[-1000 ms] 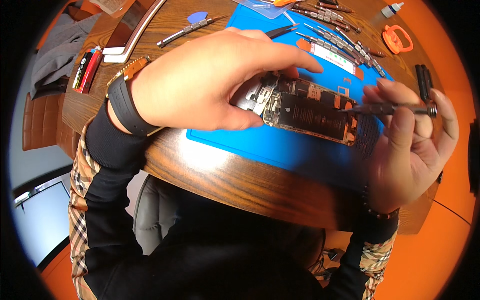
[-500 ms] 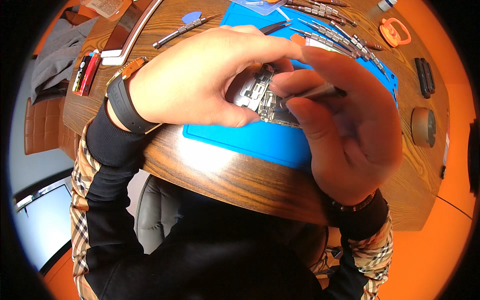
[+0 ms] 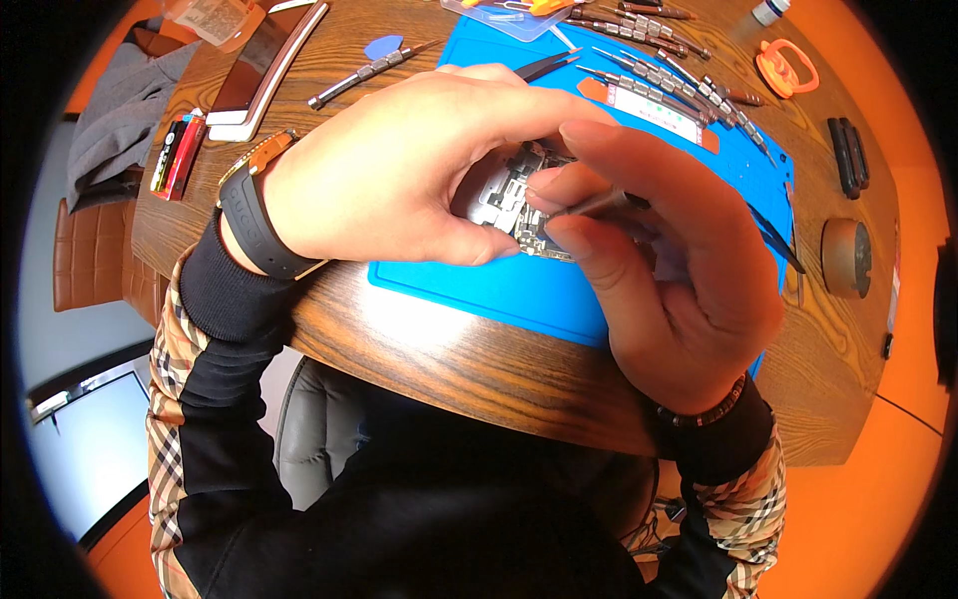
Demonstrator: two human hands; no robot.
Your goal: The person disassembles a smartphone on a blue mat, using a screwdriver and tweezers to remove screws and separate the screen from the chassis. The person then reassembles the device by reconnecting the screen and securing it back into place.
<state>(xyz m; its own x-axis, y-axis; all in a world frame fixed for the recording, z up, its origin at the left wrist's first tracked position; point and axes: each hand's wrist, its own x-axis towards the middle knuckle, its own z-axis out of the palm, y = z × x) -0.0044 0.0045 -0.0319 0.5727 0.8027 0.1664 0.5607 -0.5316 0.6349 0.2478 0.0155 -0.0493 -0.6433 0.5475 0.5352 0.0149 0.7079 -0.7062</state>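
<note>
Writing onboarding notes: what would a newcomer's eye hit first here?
Likely the bright blue mat mid-picture on the brown table, with an opened phone over it between the left hand and right hand. Next, probably the slim screwdrivers at the mat's upper right and an orange handle-like piece on the table beyond.

Your phone (image 3: 510, 208) lies opened, inner side up, above the blue mat (image 3: 479, 299), its silver end within the curve of your left hand (image 3: 399, 165) and small metal parts bared. Your right hand (image 3: 689, 270) hides the rest and pinches a slim, mostly covered screwdriver (image 3: 599, 205), held slantwise.
</note>
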